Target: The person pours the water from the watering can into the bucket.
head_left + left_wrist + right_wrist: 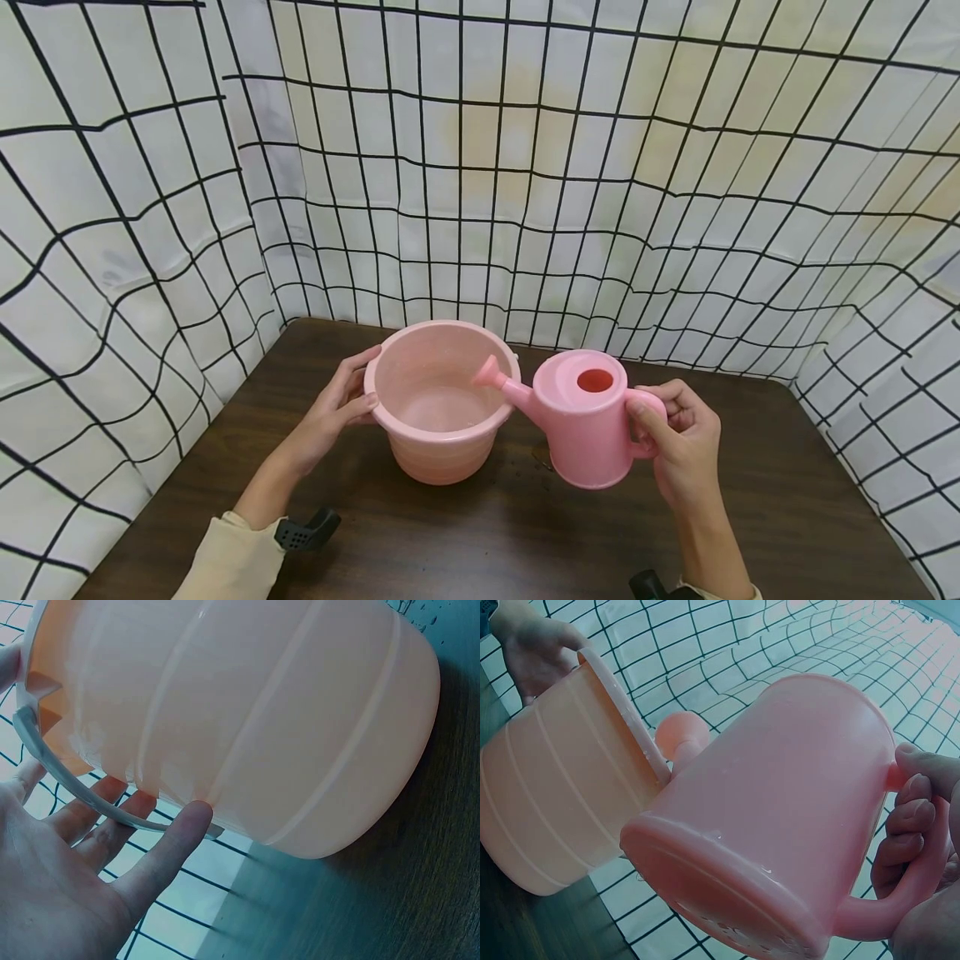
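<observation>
Right hand (678,442) grips watering can (588,429) by its handle, spout tipped over bucket (438,417); left hand (337,408), fingers straight, steadies bucket on counter (787,500).

Your left hand (341,408) hides the near-left wall of the bucket (442,400); in the left wrist view the bucket's rim and top run off the frame and your palm is cut at the bottom edge. Your right hand (678,442) covers most of the watering can (588,425) handle. From the right wrist view the spout tip sits behind the bucket rim, and your right fingers are cropped at the right edge
</observation>
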Demonstrator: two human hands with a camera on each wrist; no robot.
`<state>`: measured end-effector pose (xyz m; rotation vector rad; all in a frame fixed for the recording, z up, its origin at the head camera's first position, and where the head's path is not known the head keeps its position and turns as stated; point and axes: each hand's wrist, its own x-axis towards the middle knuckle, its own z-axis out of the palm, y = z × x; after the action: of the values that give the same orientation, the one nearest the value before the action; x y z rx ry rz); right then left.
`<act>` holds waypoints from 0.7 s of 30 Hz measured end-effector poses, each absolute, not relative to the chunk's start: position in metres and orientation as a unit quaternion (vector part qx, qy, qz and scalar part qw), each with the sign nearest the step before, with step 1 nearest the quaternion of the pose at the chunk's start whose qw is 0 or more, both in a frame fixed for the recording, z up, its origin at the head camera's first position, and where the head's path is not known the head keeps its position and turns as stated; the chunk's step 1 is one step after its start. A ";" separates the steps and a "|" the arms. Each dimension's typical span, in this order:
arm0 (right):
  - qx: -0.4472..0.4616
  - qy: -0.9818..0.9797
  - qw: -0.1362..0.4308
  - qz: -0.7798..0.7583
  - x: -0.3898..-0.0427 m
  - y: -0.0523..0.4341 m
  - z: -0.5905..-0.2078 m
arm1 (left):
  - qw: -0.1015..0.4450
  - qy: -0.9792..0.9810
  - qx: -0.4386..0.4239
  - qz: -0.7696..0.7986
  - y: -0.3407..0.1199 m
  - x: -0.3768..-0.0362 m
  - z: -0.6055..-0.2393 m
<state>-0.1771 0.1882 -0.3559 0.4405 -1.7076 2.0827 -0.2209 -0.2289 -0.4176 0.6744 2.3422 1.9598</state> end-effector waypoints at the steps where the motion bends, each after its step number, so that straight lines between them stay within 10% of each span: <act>1: 0.159 -0.613 0.206 0.746 -0.177 0.188 -0.356 | 0.006 0.749 0.216 0.627 -0.229 -0.221 -0.418; 21: 0.172 -0.607 0.206 0.748 -0.177 0.189 -0.356 | 0.004 0.752 0.218 0.623 -0.230 -0.222 -0.419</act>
<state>-0.1774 0.1888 -0.3565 0.4796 -1.6913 2.0849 -0.2220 -0.2296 -0.4192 0.6826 2.3549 1.9510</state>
